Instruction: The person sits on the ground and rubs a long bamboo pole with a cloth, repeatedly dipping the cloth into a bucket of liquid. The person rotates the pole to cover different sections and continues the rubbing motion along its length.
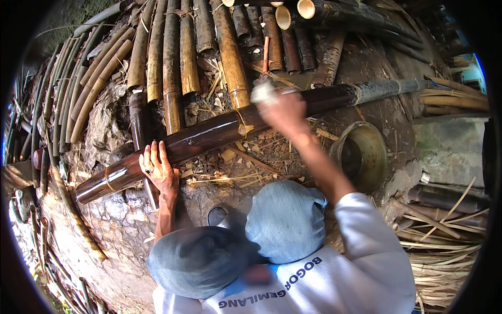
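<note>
A long, dark brown, wet-looking bamboo pole [204,135] lies slantwise across the view, from the lower left up to the right. Its far right stretch turns pale grey. My left hand [161,170] rests on the pole's left part, fingers stretched over the top, a ring on one finger. Farther right, my right hand [286,116] is smeared by motion, its fingers closed round a whitish wad [264,95] at the pole's upper side. What the wad is made of I cannot make out. A tan patch [243,125] shows on the pole at a node, left of the right hand.
Several yellow-brown bamboo lengths [171,63] lie side by side beyond the pole. A round, worn basin [379,152] stands right of my right forearm. Thin split strips [444,277] pile up at lower right. Cut-ended poles [361,26] lie at the top right. Chips litter the ground.
</note>
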`<action>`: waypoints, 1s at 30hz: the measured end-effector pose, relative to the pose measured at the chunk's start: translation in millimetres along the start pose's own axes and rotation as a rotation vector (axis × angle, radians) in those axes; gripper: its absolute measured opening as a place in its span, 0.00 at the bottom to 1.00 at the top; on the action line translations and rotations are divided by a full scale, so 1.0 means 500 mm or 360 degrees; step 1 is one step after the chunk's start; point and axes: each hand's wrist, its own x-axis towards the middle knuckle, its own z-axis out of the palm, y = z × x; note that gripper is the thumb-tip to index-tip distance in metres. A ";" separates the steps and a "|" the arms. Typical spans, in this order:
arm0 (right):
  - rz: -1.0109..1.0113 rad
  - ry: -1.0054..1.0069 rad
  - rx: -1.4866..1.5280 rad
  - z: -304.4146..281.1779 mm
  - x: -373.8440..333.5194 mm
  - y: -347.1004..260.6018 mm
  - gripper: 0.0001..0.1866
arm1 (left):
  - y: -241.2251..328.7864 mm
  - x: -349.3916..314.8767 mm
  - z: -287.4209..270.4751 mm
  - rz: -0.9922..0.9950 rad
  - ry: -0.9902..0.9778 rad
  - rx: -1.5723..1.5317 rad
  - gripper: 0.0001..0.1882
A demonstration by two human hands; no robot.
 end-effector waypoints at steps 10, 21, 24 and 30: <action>-0.0565 0.0828 0.0558 0.064 0.013 0.143 0.23 | 0.024 0.024 -0.028 -0.0074 -0.0357 -0.0076 0.62; 0.1155 -0.0407 0.1253 0.048 -0.304 0.786 0.24 | 0.030 0.037 -0.081 -0.0113 -0.0246 -0.0072 0.55; 0.0744 -0.0137 -0.0186 0.252 -0.298 0.683 0.22 | 0.010 0.050 -0.123 -0.0100 -0.0251 0.0160 0.47; 0.1381 -0.0351 0.1457 0.330 -0.296 0.770 0.21 | 0.076 0.081 -0.042 -0.0162 -0.0261 0.0161 0.38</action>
